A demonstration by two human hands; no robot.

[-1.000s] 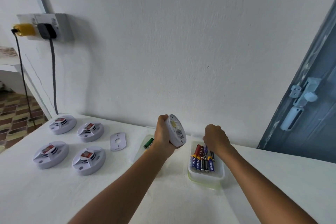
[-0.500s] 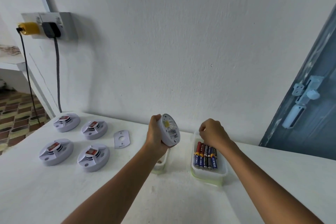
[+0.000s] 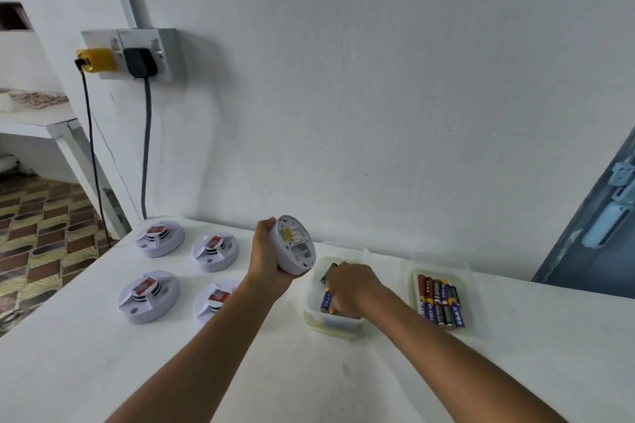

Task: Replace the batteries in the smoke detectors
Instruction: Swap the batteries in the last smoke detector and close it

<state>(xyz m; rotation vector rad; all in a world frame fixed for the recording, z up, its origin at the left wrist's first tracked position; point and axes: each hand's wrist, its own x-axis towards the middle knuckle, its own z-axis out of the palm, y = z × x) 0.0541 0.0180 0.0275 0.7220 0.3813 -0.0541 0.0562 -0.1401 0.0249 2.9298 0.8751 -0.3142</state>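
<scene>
- Our left hand (image 3: 266,259) grips a round white plastic smoke detector (image 3: 294,244) by its rim, fingers curled behind it, tilted on edge above the table so its open back faces us; a yellow label and a recessed battery bay show there.
- Our right hand (image 3: 354,287) reaches knuckles-up into the near clear tub (image 3: 330,323) at 4 o'clock of the held detector; its fingertips are hidden, so we cannot tell whether they pinch anything.
- Inside that tub lie a blue cylindrical battery (image 3: 326,299) and a green one (image 3: 329,272).
- A second shallow clear tray (image 3: 443,266), at 3 o'clock of the tub, holds a neat row of fresh batteries (image 3: 439,300), glossy red, black and blue.
- Four more detectors (image 3: 148,295), domed discs with red-striped tabs, sit in a square at 9 o'clock on the matte white table (image 3: 309,378).
- The rough plastered wall carries a socket (image 3: 137,53) with yellow and black plugs.
</scene>
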